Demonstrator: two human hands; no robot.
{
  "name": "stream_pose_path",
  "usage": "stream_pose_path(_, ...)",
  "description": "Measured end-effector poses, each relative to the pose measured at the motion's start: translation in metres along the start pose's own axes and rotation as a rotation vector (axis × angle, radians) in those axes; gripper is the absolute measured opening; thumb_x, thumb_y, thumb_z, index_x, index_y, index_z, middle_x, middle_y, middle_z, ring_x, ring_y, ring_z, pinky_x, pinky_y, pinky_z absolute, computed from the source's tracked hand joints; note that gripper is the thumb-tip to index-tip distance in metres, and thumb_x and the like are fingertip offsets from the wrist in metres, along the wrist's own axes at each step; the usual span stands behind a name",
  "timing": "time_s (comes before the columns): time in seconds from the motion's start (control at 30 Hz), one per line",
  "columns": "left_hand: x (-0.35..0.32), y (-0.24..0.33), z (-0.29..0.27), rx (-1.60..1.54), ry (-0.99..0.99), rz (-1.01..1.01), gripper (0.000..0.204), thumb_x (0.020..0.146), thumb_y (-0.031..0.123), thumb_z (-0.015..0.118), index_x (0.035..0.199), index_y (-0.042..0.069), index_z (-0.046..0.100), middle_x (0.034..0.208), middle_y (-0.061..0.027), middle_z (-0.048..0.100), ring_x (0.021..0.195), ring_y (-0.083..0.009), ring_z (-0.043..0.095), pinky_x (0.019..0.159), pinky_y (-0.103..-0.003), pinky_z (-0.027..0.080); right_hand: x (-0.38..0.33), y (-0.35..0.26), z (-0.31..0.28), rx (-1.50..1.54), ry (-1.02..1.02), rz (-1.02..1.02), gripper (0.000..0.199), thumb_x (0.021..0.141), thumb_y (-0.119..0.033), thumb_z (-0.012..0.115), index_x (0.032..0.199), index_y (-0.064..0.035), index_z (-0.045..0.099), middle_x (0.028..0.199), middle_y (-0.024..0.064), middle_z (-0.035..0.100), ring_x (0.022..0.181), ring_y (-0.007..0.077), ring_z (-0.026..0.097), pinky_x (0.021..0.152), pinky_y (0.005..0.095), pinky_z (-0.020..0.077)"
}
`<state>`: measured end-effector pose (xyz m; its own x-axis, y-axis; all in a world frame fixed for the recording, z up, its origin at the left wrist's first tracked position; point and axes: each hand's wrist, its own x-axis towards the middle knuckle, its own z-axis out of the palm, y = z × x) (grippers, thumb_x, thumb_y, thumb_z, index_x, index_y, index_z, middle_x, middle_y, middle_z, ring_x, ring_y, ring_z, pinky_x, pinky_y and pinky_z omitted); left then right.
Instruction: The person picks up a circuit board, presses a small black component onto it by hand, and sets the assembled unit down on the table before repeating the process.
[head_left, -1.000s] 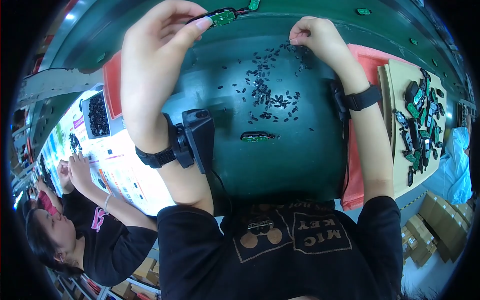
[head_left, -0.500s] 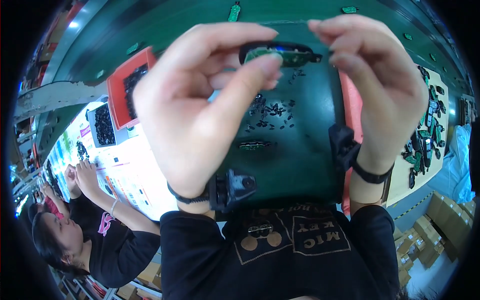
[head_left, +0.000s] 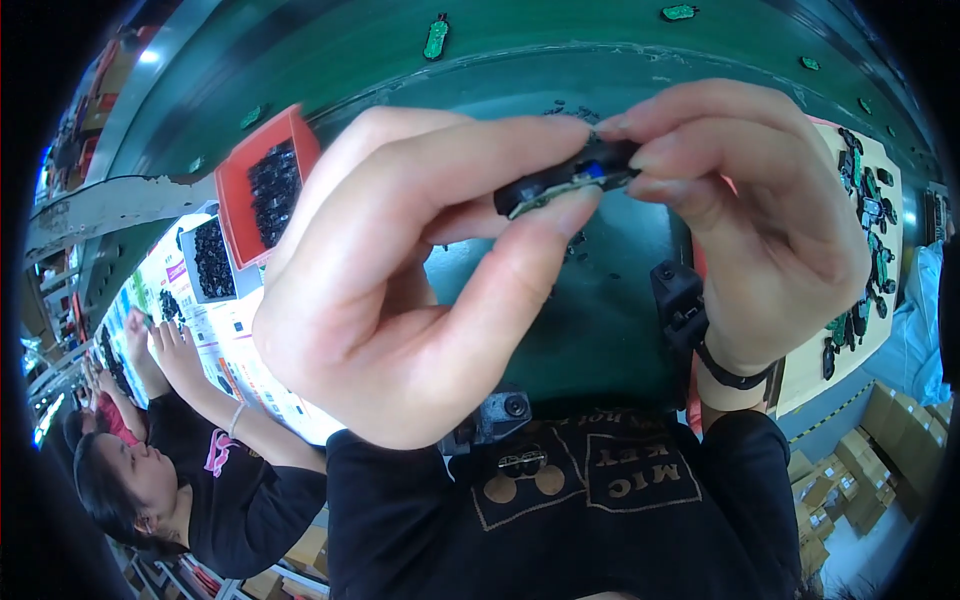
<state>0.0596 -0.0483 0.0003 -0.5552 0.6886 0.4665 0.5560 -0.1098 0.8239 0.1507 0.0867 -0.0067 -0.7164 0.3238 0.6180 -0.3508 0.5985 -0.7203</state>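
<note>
Black casing (head_left: 545,183) with a green circuit board (head_left: 547,202) was found raised above the desk (head_left: 620,320), at the upper centre of the frame, tilted up toward its right end; a blue spot showed along it.

Left hand (head_left: 350,300): fingers curled, thumb and fingertips pressed firmly on the casing. Right hand (head_left: 770,200): thumb and fingers drawn close together, tips touching the casing's right end. Whether they pinched the casing or a small part could not be determined.

Change noted: one second earlier the hands were well apart, the right over the scattered black parts (head_left: 577,243); half a second earlier it stood just beside the casing, fingers parted. Contact had since been made. This was judged a passage from one-handed holding to two-handed work on the piece.

Surroundings: a red bin (head_left: 237,215) of dark parts stood at the upper left; similar assemblies (head_left: 872,240) lay heaped on a tan board (head_left: 800,385) at the right. A co-worker (head_left: 240,515) was seated at the lower left.
</note>
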Motion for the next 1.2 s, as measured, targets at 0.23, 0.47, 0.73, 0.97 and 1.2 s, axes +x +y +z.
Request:
stream_pose_path(0.23, -0.007, 0.000, 0.006, 0.093, 0.004, 0.100, 0.021, 0.071, -0.011, 0.055, 0.092, -0.012, 0.052, 0.086, -0.0179, 0.053, 0.066, -0.0210, 0.060, 0.063, -0.027, 0.051, -0.006, 0.000, 0.003, 0.107, 0.038, 0.090, 0.016, 0.070, 0.011, 0.057, 0.085, 0.0087, 0.052, 0.085, 0.0199, 0.056, 0.074, 0.0247, 0.060, 0.064, 0.0275, 0.0506)
stream_pose_path(0.47, -0.005, -0.002, 0.005, -0.010, -0.017, 0.059, 0.022, 0.071, -0.008, 0.056, 0.093, -0.011, 0.053, 0.088, -0.0169, 0.052, 0.066, -0.0219, 0.059, 0.061, -0.027, 0.051, -0.008, 0.008, -0.007, 0.285, 0.046, 0.161, 0.021, 0.070, 0.010, 0.058, 0.089, 0.0078, 0.050, 0.084, 0.0165, 0.055, 0.075, 0.0235, 0.058, 0.069, 0.0318, 0.0500)
stream_pose_path(0.73, -0.003, -0.006, 0.012, -0.399, 0.021, -0.205, 0.023, 0.069, -0.006, 0.057, 0.092, -0.011, 0.053, 0.089, -0.0159, 0.052, 0.064, -0.0228, 0.059, 0.058, -0.027, 0.051, -0.006, -0.003, -0.013, 0.349, 0.035, 0.395, 0.019, 0.068, 0.007, 0.059, 0.086, 0.0061, 0.052, 0.084, 0.0142, 0.055, 0.078, 0.0219, 0.056, 0.075, 0.0344, 0.0480)
stream_pose_path(0.97, -0.001, -0.011, 0.008, -0.139, -0.081, -0.070, 0.023, 0.069, -0.006, 0.058, 0.091, -0.010, 0.053, 0.087, -0.0163, 0.053, 0.060, -0.0229, 0.058, 0.056, -0.027, 0.051, -0.006, 0.012, -0.019, 0.227, -0.083, 0.267, 0.016, 0.069, 0.007, 0.058, 0.083, 0.0062, 0.052, 0.082, 0.0139, 0.056, 0.079, 0.0227, 0.057, 0.078, 0.0313, 0.0453)
stream_pose_path(1.2, -0.001, -0.001, 0.007, -0.075, -0.057, -0.024, 0.024, 0.069, -0.003, 0.061, 0.091, -0.011, 0.053, 0.087, -0.0173, 0.052, 0.060, -0.0229, 0.059, 0.057, -0.028, 0.052, -0.005, -0.004, -0.015, 0.156, 0.016, 0.311, 0.013, 0.069, 0.010, 0.056, 0.081, 0.0074, 0.052, 0.082, 0.0176, 0.057, 0.075, 0.0236, 0.058, 0.074, 0.0301, 0.0448)
